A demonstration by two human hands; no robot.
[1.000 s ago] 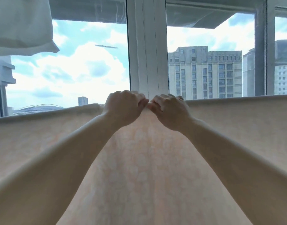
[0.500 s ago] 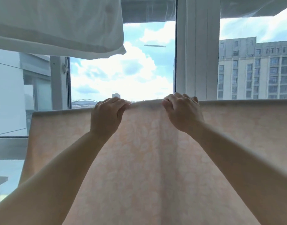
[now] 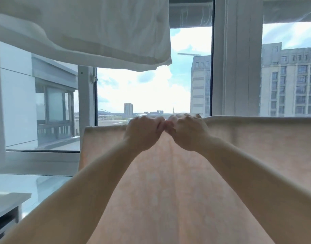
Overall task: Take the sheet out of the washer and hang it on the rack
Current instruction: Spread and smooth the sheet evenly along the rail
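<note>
While the window (image 3: 151, 95) and its white frame (image 3: 237, 57) fill the background, the peach sheet (image 3: 168, 191) takes up most of the lower view, draped over a line at about hand height; whatever bar of the rack carries it is hidden under the fold, so I cannot tell its shape. Its top edge runs level from a left corner near the frame out past the right side of the view, and the near layer falls toward the person. A white cloth (image 3: 98, 32) hangs higher up at the upper left, well apart from the sheet. Both hands sit at the top edge, knuckles touching: the left hand (image 3: 144, 132) and the right hand (image 3: 186, 132) each have fingers curled over the fold, gripping the fabric. The sheet looks thin, soft and limp, probably damp and somewhat heavy, so it will likely sag and slide unless held at the folded edge; pinching there and drawing the hands apart should spread it flat.
</note>
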